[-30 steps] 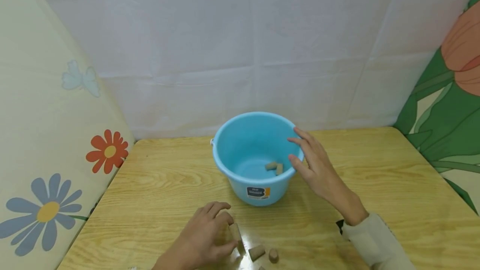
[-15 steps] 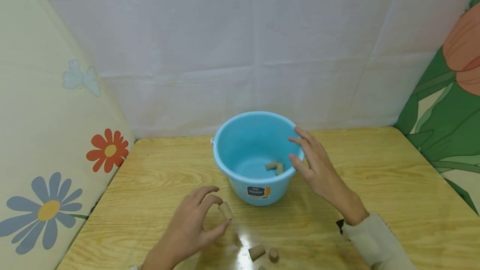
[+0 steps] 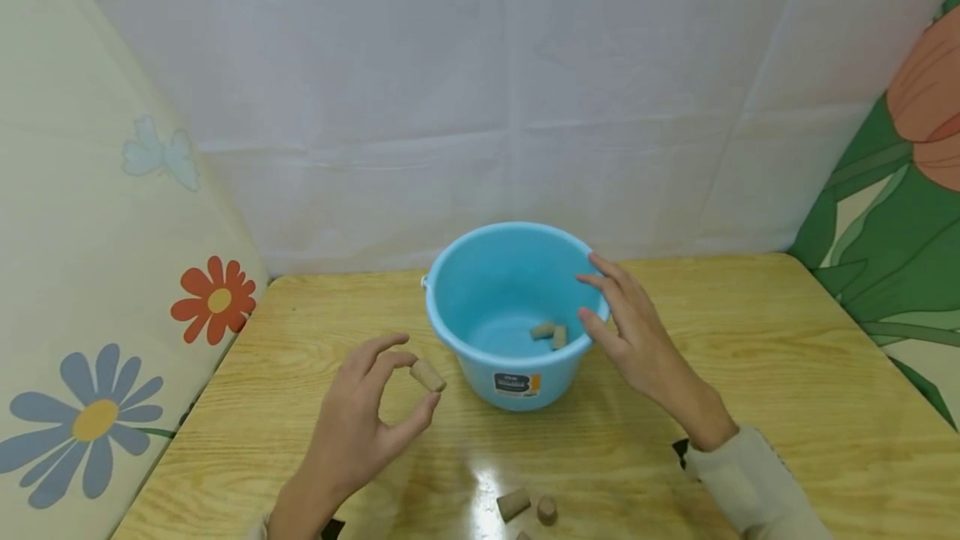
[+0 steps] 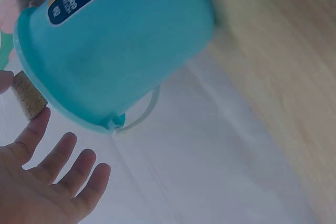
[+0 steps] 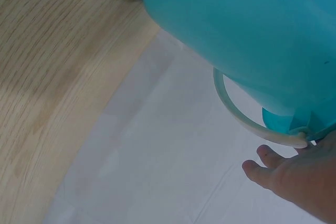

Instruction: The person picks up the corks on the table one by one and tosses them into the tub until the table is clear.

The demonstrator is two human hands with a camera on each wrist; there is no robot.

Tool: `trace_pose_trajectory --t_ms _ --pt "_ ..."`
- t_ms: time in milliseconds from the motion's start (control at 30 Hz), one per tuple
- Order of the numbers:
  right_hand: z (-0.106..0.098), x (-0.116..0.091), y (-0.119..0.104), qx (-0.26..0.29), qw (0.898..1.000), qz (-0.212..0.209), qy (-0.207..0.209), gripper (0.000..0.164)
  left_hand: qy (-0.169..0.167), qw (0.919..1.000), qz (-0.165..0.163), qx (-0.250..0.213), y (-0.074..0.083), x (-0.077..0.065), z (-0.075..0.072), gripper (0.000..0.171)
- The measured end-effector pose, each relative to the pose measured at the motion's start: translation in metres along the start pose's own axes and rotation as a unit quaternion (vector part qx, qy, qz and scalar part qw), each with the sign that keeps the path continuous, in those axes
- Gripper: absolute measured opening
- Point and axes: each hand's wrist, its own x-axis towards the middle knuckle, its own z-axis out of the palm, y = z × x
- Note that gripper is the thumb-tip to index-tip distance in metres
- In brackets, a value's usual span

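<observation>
My left hand point(image 3: 352, 423) pinches a short tan cork point(image 3: 428, 375) between thumb and fingertips, to the left of the light blue bucket point(image 3: 517, 377). In the left wrist view the held cork point(image 4: 30, 97) overlaps the bucket's rim, and the other fingers are spread apart. My right hand point(image 3: 633, 340) holds the bucket's rim on its right side, thumb and some fingers reaching over the edge. The right wrist view shows other fingers point(image 5: 262, 169) outside, beside the pale handle point(image 5: 236, 111). Inside the bucket lie two corks point(image 3: 559, 337).
Near the front edge of the wooden table point(image 3: 315, 332), one cork point(image 3: 513, 505) lies on its side and another cork point(image 3: 547, 511) stands upright. A third piece is cut off by the frame. A white cloth point(image 3: 375, 107) hangs behind, with flower-printed panels on both sides.
My left hand has lifted the cork from the table and moved it up and to the left, beside the bucket. The right hand and the bucket have stayed in place.
</observation>
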Motion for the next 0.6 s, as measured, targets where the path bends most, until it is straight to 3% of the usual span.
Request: trace_pose_trajectory --t_ms 167,600 --pt "0.0 0.001 0.0 0.001 1.0 0.001 -0.002 0.047 0.029 0.9994 0.014 -0.011 -0.001 0.013 -0.003 0.033" --pt "0.0 0.001 -0.001 0.001 1.0 0.005 -0.005 0.047 0.025 0.9989 -0.024 -0.031 0.001 0.033 0.0 0.036"
